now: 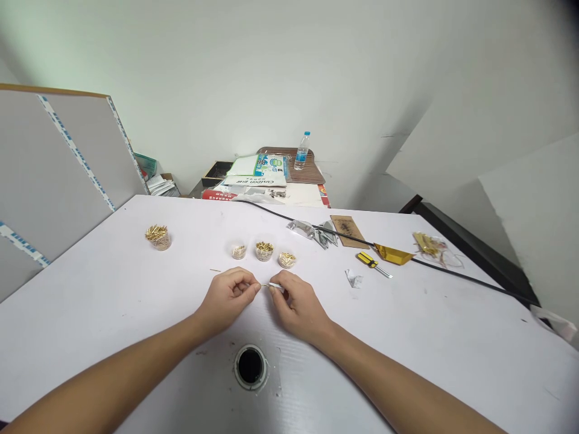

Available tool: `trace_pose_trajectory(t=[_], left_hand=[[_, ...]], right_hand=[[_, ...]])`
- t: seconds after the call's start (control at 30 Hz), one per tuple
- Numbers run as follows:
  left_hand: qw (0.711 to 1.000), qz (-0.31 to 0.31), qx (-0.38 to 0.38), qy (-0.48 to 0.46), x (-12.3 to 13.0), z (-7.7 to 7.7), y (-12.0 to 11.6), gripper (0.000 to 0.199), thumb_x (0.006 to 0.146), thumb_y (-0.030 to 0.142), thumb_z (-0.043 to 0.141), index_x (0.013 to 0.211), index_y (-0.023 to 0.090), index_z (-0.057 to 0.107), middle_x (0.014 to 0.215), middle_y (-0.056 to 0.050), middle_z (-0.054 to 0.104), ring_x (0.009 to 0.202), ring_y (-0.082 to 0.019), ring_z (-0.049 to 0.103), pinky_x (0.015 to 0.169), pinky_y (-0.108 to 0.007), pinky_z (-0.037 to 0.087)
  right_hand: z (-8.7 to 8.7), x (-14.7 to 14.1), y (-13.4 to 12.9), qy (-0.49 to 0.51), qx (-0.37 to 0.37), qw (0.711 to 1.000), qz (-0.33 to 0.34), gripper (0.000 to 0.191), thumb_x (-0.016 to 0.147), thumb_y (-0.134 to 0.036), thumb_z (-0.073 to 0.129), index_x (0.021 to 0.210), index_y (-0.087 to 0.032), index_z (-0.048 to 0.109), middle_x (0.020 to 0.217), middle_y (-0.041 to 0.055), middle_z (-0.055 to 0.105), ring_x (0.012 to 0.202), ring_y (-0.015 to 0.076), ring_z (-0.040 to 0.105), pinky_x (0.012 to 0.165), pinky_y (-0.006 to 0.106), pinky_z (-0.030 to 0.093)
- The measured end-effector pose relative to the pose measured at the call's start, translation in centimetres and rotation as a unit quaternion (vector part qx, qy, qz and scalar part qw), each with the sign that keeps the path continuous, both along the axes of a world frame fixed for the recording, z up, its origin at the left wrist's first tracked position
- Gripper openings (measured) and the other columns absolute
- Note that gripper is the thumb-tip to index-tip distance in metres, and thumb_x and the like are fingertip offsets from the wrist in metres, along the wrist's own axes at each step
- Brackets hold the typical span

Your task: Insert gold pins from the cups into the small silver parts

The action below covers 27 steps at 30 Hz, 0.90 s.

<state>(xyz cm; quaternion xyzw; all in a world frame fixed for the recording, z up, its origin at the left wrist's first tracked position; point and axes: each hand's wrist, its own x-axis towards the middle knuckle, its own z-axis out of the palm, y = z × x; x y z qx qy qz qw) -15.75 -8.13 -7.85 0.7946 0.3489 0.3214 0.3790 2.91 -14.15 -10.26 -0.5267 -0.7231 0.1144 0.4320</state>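
Over the middle of the table, my left hand (230, 296) pinches a thin gold-coloured pin (263, 286) between thumb and fingertips. Facing it, my right hand (299, 304) is closed on a small white piece (275, 285), whose kind I cannot make out. The pin's far end reaches the right fingertips; whether the two pieces join is too small to tell. Just beyond the hands stand three small clear cups: a left one (239, 252), a middle one (264, 251) heaped with gold pieces, and a right one (286, 260). A loose thin pin (215, 270) lies left of my left hand.
Farther left is a cup of long gold pins (158, 237). A round dark hole (250, 366) opens near me. A yellow-black screwdriver (374, 265), crumpled paper (353, 279), silver packets (312, 231) and a black cable (465, 271) lie right. A bottle (302, 152) stands behind.
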Motion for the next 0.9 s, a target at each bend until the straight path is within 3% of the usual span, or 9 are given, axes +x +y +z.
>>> trace_pose_trajectory(t=[0.9], left_hand=[[1.0,0.0,0.028,-0.003,0.18,-0.05,0.01,0.016,0.091,0.029,0.06,0.082,0.017,0.067,0.079,-0.003,0.064,0.07,-0.014,0.055,0.065,-0.026,0.043]], right_hand=[[0.02,-0.06,0.0,0.006,-0.005,1.0,-0.006,0.013,0.093,-0.019,0.047,0.086,-0.019,0.057,0.077,0.0038,0.062,0.067,0.0165,0.054,0.063,0.03,0.039]])
